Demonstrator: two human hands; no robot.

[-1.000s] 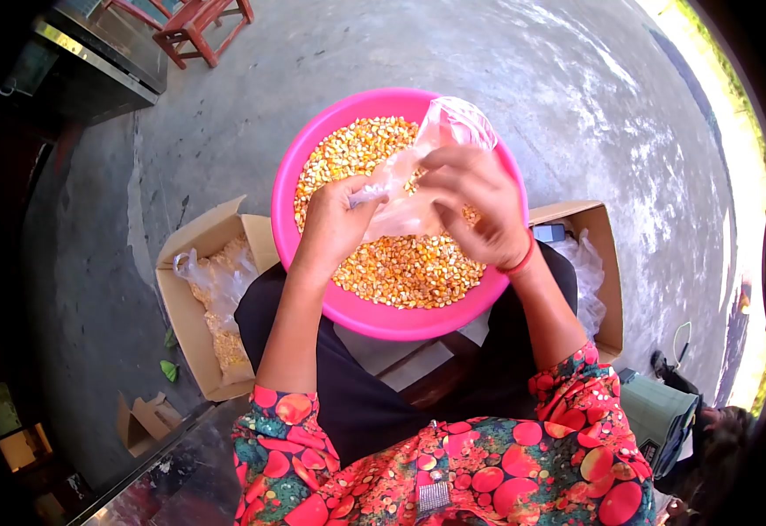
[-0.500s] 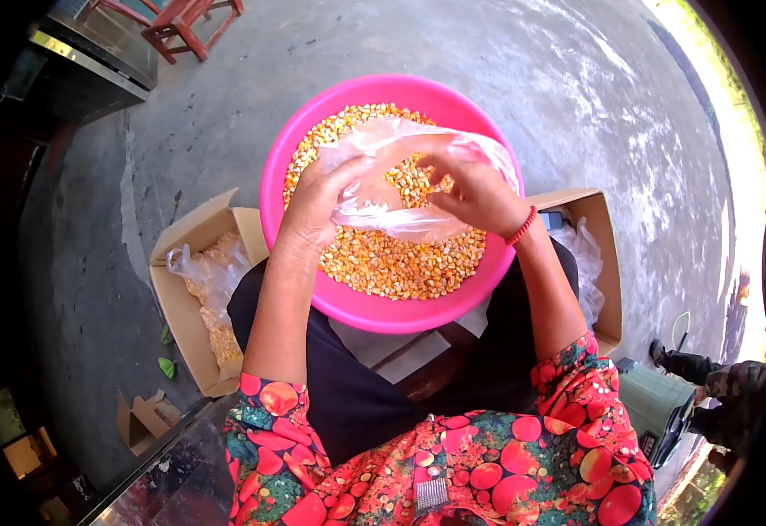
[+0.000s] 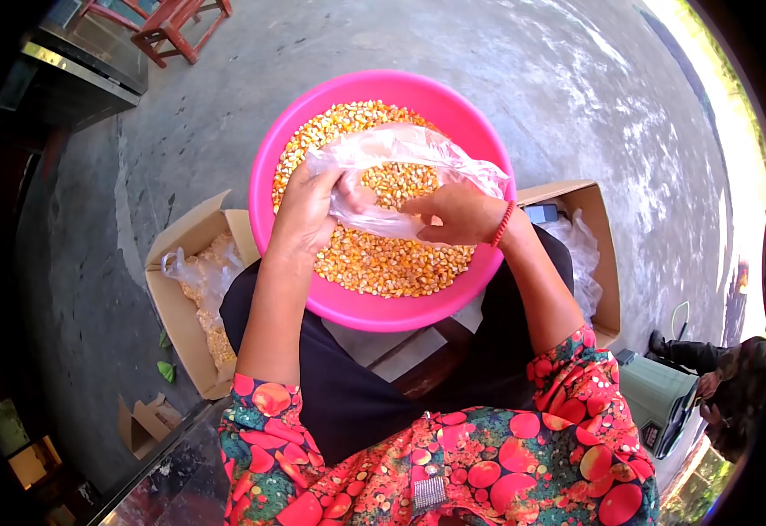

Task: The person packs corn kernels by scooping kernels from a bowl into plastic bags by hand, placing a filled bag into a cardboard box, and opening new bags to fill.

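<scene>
A pink basin [image 3: 383,320] of yellow-orange corn kernels [image 3: 392,263] sits at my lap. Over the kernels, a clear plastic bag [image 3: 400,145] is spread with its mouth wide. My left hand [image 3: 313,206] grips the bag's left edge, its fingers showing through the film. My right hand [image 3: 466,215], with a red bead bracelet at the wrist, is at the right side of the mouth. Its fingers are bent and point left, with a gap between thumb and fingers. Kernels show through the mouth between both hands.
A cardboard box [image 3: 173,302] with bagged, pale yellow material stands left. Another box [image 3: 609,280] at right holds plastic bags and a dark device [image 3: 541,213]. A greenish case [image 3: 655,394] and another person [image 3: 738,394] are lower right; a red stool [image 3: 168,31] stands upper left.
My right hand has moved down and slightly left, its fingers less spread. My left hand has shifted slightly down, with the bag's edge in it. The view has moved a little.
</scene>
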